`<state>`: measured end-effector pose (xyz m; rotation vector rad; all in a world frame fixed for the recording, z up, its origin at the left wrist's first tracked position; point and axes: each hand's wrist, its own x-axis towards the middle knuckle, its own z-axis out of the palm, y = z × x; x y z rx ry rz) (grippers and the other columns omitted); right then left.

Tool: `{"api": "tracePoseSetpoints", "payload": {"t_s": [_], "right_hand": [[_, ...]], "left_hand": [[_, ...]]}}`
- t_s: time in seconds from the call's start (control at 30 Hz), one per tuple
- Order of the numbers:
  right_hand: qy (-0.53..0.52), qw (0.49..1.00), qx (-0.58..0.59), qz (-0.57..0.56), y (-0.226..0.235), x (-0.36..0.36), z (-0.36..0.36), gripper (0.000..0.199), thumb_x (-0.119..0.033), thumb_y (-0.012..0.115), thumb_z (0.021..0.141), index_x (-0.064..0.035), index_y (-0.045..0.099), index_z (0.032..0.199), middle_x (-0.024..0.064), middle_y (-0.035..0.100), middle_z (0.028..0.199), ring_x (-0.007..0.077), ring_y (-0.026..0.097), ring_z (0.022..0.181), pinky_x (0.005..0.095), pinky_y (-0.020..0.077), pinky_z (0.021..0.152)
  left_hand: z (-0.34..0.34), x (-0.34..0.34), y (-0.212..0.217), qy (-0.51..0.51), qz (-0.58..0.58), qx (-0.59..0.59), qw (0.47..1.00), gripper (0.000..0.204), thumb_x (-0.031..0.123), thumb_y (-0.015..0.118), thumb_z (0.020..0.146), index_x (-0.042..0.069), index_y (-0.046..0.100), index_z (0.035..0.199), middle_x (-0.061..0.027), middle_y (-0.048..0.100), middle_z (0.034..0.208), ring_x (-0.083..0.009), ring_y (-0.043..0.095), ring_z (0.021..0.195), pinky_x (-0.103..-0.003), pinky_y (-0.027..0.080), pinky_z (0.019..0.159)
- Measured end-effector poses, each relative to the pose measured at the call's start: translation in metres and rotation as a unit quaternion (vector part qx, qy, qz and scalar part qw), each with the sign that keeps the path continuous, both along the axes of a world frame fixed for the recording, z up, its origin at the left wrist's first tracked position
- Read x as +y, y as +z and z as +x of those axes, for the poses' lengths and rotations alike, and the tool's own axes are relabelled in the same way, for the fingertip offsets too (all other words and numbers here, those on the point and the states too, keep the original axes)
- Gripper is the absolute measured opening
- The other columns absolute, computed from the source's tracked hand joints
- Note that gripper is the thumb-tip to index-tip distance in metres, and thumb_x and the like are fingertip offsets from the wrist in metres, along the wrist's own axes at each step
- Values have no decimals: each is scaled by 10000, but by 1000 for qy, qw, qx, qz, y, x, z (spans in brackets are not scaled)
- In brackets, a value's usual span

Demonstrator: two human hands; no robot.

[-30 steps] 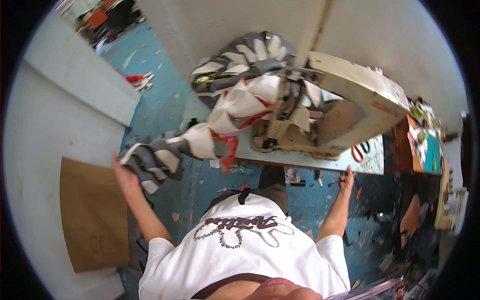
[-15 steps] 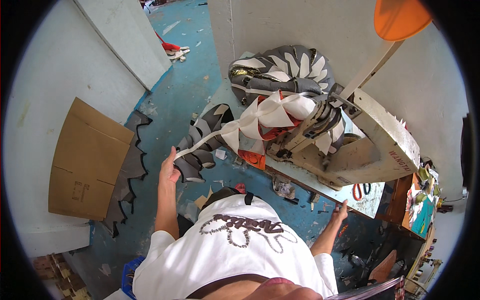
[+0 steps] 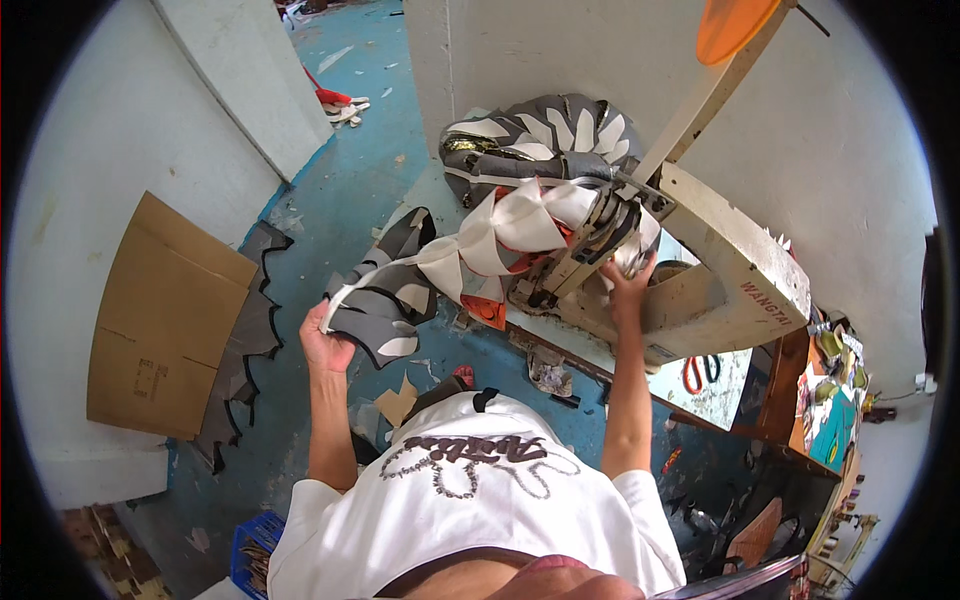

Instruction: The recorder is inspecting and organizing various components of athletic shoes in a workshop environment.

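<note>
A chain of curved pieces [image 3: 385,305], grey with white patches, hangs from a white strip at the left of the machine. My left hand [image 3: 328,345] is closed around the strip's end, with grey pieces against its fingers. Rightward the chain becomes white folded pieces [image 3: 505,230] with orange-red undersides, running to the head of a worn cream sewing machine [image 3: 740,280]. My right hand [image 3: 628,285] reaches up behind that head, under the machine's arm. Its thumb and fingers close on white pieces [image 3: 632,245] there; the fingertips are partly hidden.
Behind the machine lies a coiled heap of grey-and-white pieces [image 3: 550,130]. Scissors [image 3: 702,373] rest on the pale machine table [image 3: 735,400]. A cardboard sheet [image 3: 165,320] leans at the left over jagged grey material [image 3: 240,370]. A blue crate [image 3: 245,555] stands lower left; scraps litter the floor.
My right hand has left the table's front edge and gone up to the white pieces behind the machine head. My left hand keeps the strip, now slightly lower, and the view has shifted.
</note>
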<state>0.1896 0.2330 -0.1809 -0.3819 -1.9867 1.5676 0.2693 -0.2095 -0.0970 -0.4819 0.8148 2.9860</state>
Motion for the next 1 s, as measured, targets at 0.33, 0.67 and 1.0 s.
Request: {"api": "tracePoseSetpoints", "payload": {"t_s": [0.33,0.67,1.0], "right_hand": [[361,903,-51,-229,49,-46,-119,233,-234,542,773,-43,533,906,-7,489,549,61,368,360,200,238,320],[509,775,-257,-271,60,-12,-84,214,-72,538,745,-2,546,947,147,568,917,168,566,722,297,451,648],[147,944,-213,-207,23,-29,95,97,-147,567,756,-55,535,751,25,527,559,64,426,381,178,313,341]], "left_hand": [[-14,-23,111,131,26,238,962,510,193,448,739,-125,358,1128,-276,405,1132,-368,397,1067,-428,295,928],[70,-52,165,540,-173,133,813,428,264,431,751,-38,491,1048,-156,502,1072,-281,460,1015,-376,314,903],[201,-45,129,481,-709,138,496,300,236,512,734,-37,541,855,-119,569,826,-197,559,708,-273,448,656]]}}
